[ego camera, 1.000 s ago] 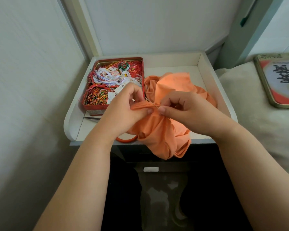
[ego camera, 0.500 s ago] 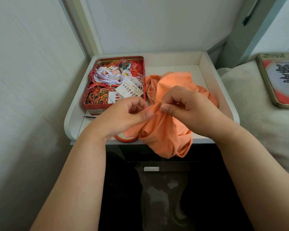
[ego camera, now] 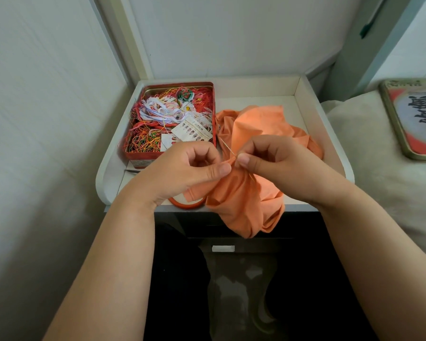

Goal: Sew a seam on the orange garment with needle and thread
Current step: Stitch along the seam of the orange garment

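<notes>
The orange garment (ego camera: 253, 193) lies bunched on the white tray-top table (ego camera: 312, 134) and hangs over its front edge. My left hand (ego camera: 185, 168) pinches a fold of the cloth between thumb and fingers. My right hand (ego camera: 276, 161) pinches a thin needle (ego camera: 228, 146) that sticks up and to the left out of the fold, right beside my left thumb. The thread itself is too fine to make out.
A red tin (ego camera: 172, 121) full of tangled coloured threads and small cards stands at the table's left. An orange ring-shaped handle (ego camera: 185, 204), perhaps of scissors, lies at the front edge under the cloth. A bed with a printed tin lid (ego camera: 413, 119) is to the right.
My left hand slid down and toward me, uncovering the cards in the tin. The needle's tip now stands farther out of the fold, with both hands pinched close together.
</notes>
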`<act>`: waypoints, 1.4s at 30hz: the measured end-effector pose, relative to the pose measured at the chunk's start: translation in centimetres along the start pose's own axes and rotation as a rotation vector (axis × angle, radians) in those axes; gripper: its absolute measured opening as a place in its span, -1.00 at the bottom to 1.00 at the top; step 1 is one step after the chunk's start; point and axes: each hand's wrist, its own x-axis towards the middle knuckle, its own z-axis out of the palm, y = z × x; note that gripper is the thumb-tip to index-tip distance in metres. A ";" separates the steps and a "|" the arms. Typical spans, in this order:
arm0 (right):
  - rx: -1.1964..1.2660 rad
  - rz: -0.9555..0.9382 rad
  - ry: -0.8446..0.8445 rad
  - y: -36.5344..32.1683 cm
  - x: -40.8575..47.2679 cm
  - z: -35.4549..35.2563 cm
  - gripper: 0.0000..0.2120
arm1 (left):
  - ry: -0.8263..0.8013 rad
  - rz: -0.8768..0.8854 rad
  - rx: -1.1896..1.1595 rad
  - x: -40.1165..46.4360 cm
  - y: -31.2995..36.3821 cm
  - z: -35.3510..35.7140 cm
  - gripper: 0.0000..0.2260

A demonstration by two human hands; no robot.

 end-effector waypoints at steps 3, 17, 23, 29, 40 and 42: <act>-0.145 -0.055 0.105 0.1 0.0 -0.1 -0.89 | -0.040 -0.035 0.134 -0.3 -0.2 -0.1 -0.59; -0.348 -0.279 0.459 1.2 0.2 0.0 -0.91 | 0.025 0.036 0.141 -0.3 0.6 0.9 -0.91; -0.333 -0.252 0.458 1.4 0.0 -0.4 -0.90 | -0.133 -0.005 0.184 -0.6 0.9 0.8 -0.70; -0.313 -0.279 0.404 1.7 -0.5 -0.7 -0.90 | 0.503 0.187 0.897 0.2 0.0 0.8 -0.59; -0.419 -0.381 0.336 1.9 -0.7 -0.5 -0.91 | 0.564 0.386 0.629 0.3 0.0 0.4 -0.76; -0.443 -0.389 0.321 1.9 -0.7 -0.4 -0.90 | 0.528 0.335 0.626 0.1 -0.2 0.2 -0.66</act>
